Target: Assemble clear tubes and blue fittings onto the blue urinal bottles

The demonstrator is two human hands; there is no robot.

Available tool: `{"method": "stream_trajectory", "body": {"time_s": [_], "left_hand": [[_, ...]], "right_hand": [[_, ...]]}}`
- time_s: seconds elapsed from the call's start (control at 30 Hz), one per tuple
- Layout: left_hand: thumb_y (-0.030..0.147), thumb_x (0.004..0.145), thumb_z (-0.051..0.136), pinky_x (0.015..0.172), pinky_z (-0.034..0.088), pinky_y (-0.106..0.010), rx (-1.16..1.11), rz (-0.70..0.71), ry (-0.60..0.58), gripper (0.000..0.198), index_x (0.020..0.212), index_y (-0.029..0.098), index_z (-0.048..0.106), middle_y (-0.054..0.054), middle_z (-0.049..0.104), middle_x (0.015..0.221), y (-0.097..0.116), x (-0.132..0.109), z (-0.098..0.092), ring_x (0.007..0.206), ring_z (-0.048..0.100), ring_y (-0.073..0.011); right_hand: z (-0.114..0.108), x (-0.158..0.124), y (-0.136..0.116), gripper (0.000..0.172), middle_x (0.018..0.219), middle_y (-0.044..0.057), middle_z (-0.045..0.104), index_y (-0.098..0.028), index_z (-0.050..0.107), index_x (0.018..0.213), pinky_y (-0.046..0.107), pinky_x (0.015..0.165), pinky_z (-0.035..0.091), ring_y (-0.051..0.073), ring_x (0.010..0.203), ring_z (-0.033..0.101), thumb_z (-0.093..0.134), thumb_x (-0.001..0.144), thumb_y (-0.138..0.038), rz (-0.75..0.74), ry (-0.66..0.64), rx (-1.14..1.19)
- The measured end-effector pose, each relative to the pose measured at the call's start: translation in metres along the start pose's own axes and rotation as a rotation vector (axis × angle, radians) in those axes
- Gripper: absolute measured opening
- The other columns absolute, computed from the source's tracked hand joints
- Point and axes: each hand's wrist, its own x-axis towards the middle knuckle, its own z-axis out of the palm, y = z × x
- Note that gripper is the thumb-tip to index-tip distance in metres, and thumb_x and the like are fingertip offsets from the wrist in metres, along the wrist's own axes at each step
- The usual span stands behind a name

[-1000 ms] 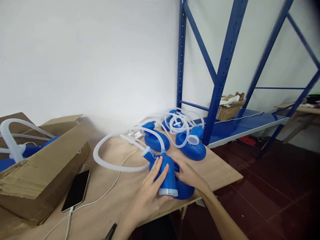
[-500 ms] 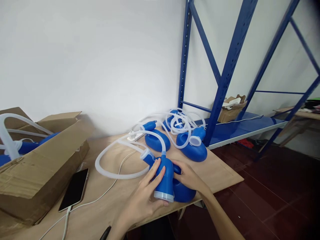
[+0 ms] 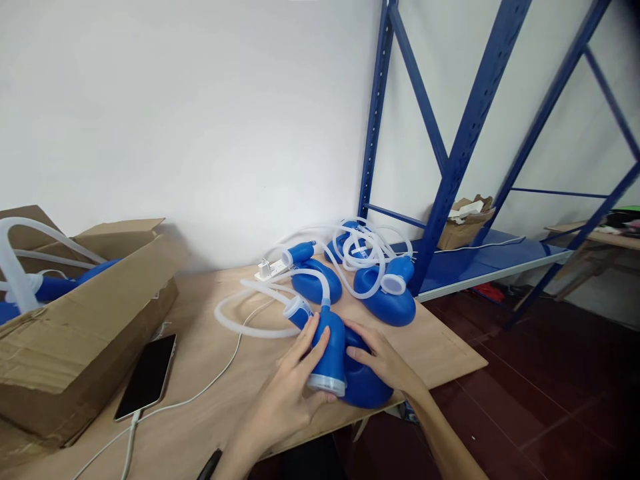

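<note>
My left hand (image 3: 293, 383) is closed round a blue urinal cup (image 3: 330, 350) with a clear rim facing down toward me. A translucent hose (image 3: 257, 333) loops from the cup's narrow top over the table. Just right of the cup lies a rounded blue urinal bottle (image 3: 367, 387) near the table's front edge. My right hand (image 3: 383, 360) grips the bottle's upper part, its fingertips close to the cup. Behind the cup, the bottle's neck (image 3: 299, 313) with a clear collar points up and left.
Several more blue urinals (image 3: 385, 303) with coiled hoses lie at the back. To the left stand an open cardboard box (image 3: 100, 320) with similar items and a phone (image 3: 147, 377) on a white cable. A power strip (image 3: 273, 270) sits by the wall, and blue shelving (image 3: 445, 180) rises at right.
The hose loop on the table has shrunk and shifted right. My right fingers have moved over the bottle top, with the thumb now showing on it. My left hand keeps its hold on the cup.
</note>
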Motion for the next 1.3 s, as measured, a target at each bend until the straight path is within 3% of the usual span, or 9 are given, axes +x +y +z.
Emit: {"method": "stream_trajectory", "body": {"time_s": [0.27,0.37,0.53,0.63,0.73,0.9,1.1,1.2,1.3], "left_hand": [[0.025,0.089,0.079,0.122,0.039,-0.053,0.222,0.199,0.058,0.108,0.166,0.040,0.006,-0.010,0.010,0.175,-0.020,0.034,-0.003,0.158,0.023,-0.0342],[0.032,0.093,0.074,0.110,0.054,-0.052,0.404,0.211,0.109,0.100,0.166,0.040,0.007,-0.013,0.023,0.173,-0.026,0.034,0.000,0.152,0.040,-0.0350],[0.036,0.099,0.065,0.099,0.062,-0.048,0.581,0.254,0.231,0.084,0.167,0.034,0.015,-0.015,0.045,0.163,-0.023,0.024,0.004,0.139,0.058,-0.0338],[0.033,0.101,0.061,0.100,0.062,-0.045,0.572,0.297,0.256,0.079,0.167,0.030,0.016,-0.017,0.049,0.160,-0.018,0.025,0.007,0.138,0.059,-0.0317],[0.030,0.102,0.061,0.104,0.060,-0.046,0.538,0.306,0.257,0.080,0.167,0.029,0.016,-0.018,0.048,0.161,-0.017,0.029,0.016,0.142,0.055,-0.0317],[0.031,0.099,0.064,0.110,0.055,-0.050,0.381,0.194,0.268,0.075,0.164,0.031,0.027,-0.016,0.042,0.165,-0.011,0.028,0.026,0.146,0.050,-0.0342],[0.053,0.098,0.059,0.104,0.059,-0.043,-0.095,-0.040,0.227,0.060,0.152,0.029,0.046,-0.009,0.072,0.135,-0.006,0.037,-0.068,0.118,0.073,-0.0270],[0.060,0.095,0.052,0.112,0.050,-0.051,0.161,-0.237,0.452,0.062,0.141,0.019,0.057,-0.015,0.073,0.131,-0.035,0.060,-0.138,0.123,0.068,-0.0332],[0.067,0.084,0.052,0.121,0.033,-0.057,0.416,-0.424,0.260,0.082,0.144,0.011,0.053,-0.022,0.051,0.156,-0.073,0.079,-0.186,0.145,0.045,-0.0426]], "right_hand": [[0.006,0.003,-0.002,0.120,0.133,0.018,0.071,-0.020,0.056,0.149,0.049,0.081,0.062,0.041,0.102,0.072,0.092,0.049,-0.075,-0.018,-0.016,-0.058],[0.009,0.001,-0.001,0.124,0.136,0.018,0.068,-0.021,0.051,0.154,0.051,0.087,0.060,0.042,0.109,0.069,0.094,0.049,-0.071,0.013,0.014,-0.093],[0.013,-0.002,0.004,0.150,0.150,0.019,0.058,-0.024,-0.006,0.168,0.056,0.104,0.052,0.042,0.138,0.055,0.091,0.062,-0.068,0.041,0.077,0.004],[0.004,0.005,-0.001,0.126,0.157,0.017,0.053,-0.025,-0.009,0.168,0.054,0.111,0.048,0.036,0.143,0.051,0.066,0.082,-0.080,0.092,0.020,0.131],[-0.006,0.025,-0.022,0.088,0.162,0.011,0.048,-0.029,0.028,0.165,0.053,0.120,0.037,0.034,0.150,0.043,0.038,0.095,-0.081,0.239,0.044,0.041],[0.004,0.051,-0.044,0.073,0.139,0.012,0.068,-0.026,0.057,0.143,0.054,0.114,0.043,0.039,0.134,0.059,0.063,0.088,-0.073,0.338,0.105,-0.059],[0.017,0.048,-0.026,0.071,0.147,0.010,0.061,-0.028,0.050,0.144,0.054,0.114,0.043,0.037,0.138,0.055,0.067,0.086,-0.065,0.326,0.172,0.063],[0.012,0.046,-0.026,0.072,0.146,0.010,0.061,-0.028,0.050,0.145,0.054,0.113,0.045,0.037,0.137,0.055,0.069,0.085,-0.064,0.310,0.096,0.102],[0.008,0.044,-0.028,0.076,0.147,0.010,0.060,-0.029,0.049,0.148,0.053,0.113,0.045,0.037,0.135,0.056,0.071,0.084,-0.064,0.296,0.054,0.123]]}}
